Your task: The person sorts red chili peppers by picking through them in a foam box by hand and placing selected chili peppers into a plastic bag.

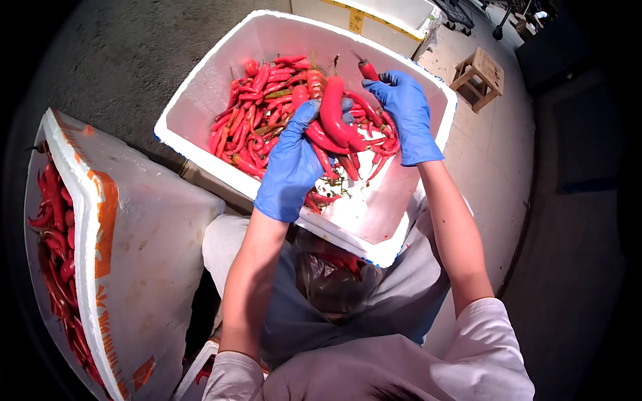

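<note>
Both my hands wear blue gloves and are over a white foam box (221,57) that holds a heap of red chili peppers (257,110). In my left hand (297,160), fingers closed, are several large red peppers (334,110), the biggest lying across the fingers. To the right, my right hand (401,110) pinches one small red pepper (368,70) by its lower end, its stem pointing up and left. Stem bits and a few small peppers lie on the box's white floor (371,210) near my body.
A tilted foam box (147,220) with orange print stands at the left, full of red peppers (57,234). Behind the middle box is another white box (381,37). A small wooden stool (478,77) stands at the upper right. A clear bag (334,281) with peppers lies between my legs.
</note>
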Motion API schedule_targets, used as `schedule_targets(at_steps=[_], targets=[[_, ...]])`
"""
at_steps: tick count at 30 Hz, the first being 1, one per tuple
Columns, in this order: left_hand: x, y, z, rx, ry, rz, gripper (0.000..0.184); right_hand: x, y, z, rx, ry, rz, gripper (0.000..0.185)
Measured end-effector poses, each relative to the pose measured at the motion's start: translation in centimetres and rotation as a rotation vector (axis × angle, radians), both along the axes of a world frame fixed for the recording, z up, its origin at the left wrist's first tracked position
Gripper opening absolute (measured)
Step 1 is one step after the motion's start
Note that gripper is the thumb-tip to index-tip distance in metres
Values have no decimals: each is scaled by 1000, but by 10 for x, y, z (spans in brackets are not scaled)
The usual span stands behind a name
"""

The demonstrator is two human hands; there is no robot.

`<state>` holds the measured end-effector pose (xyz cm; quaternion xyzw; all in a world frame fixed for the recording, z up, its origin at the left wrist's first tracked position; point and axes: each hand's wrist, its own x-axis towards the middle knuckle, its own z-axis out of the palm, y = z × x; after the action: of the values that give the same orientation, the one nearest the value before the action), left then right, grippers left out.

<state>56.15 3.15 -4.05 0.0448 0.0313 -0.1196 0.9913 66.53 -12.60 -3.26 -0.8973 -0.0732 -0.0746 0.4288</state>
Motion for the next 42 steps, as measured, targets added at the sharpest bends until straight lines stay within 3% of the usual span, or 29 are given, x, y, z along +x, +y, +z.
schedule_targets(at_steps=[3,7,10,15,21,24,25,26,33,37,39,42], targets=[[3,8,-4,56,-27,39,39,2,-4,6,-112,130,-3,36],[3,19,-4,-39,-124,-18,40,-5,5,23,782,488,219,25],[2,22,4,-34,-184,-8,42,-10,5,33,986,606,401,27],[-3,18,15,218,32,196,41,-19,9,39,1010,686,524,36],[6,17,-2,539,-92,179,38,-31,15,48,1107,796,562,34],[6,9,0,628,-111,201,36,-27,18,33,1050,783,577,26],[6,7,1,676,-117,207,36,-27,19,27,921,723,637,23],[8,6,-4,676,-117,207,36,-27,18,23,792,661,693,20],[8,3,-9,640,-209,126,30,-34,26,22,820,592,636,17],[0,0,0,499,-96,143,36,-27,20,25,784,544,608,20],[-3,1,4,349,76,131,40,-12,13,17,813,418,498,23],[-1,7,2,399,20,118,41,3,3,8,749,388,304,23]])
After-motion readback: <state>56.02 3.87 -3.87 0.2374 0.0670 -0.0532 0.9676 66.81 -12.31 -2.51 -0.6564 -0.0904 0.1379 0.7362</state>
